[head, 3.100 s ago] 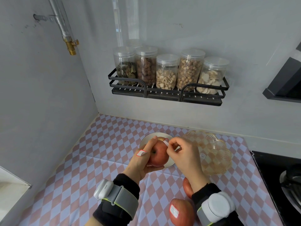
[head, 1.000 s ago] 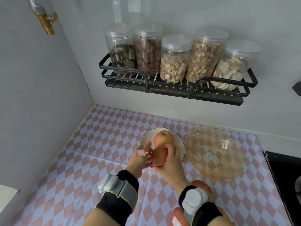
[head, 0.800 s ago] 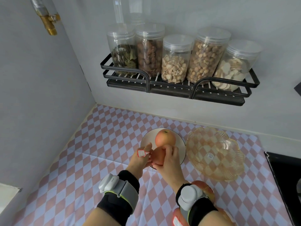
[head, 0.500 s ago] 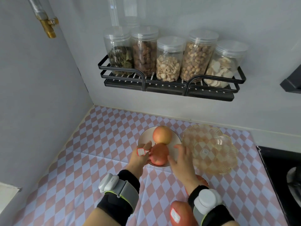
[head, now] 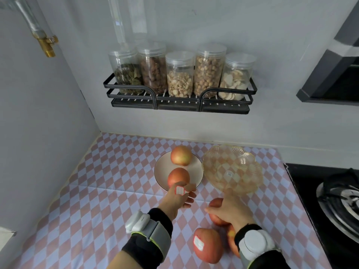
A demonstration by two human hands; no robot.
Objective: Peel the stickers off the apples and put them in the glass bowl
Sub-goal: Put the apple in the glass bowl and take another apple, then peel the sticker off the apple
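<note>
Two red apples (head: pixel 180 155) (head: pixel 178 177) without visible stickers lie on a white plate (head: pixel 198 171). Right of the plate stands the scalloped glass bowl (head: pixel 250 183) with one sticker (head: pixel 229 173) in its bottom. My left hand (head: pixel 180 199) hovers just in front of the plate, fingers relaxed, with a white red-edged sticker (head: pixel 179 190) stuck on its back. My right hand (head: pixel 228 210) lies over a third apple (head: pixel 216 203) on the counter and grips it. A fourth apple (head: pixel 209 251) with a sticker (head: pixel 198 243) lies nearest me, and a fifth (head: pixel 232 242) is partly hidden by my right wrist.
The counter has a pink and white checked cover (head: pixel 101 191). A black gas hob (head: pixel 330 200) lies at the right. On the back wall hangs a black rack (head: pixel 174 103) with several clear jars. A grey wall (head: pixel 38 133) closes the left side.
My right hand let go of the apple on the plate and moved back right onto the apple in front of the bowl. My left hand drew back from the plate.
</note>
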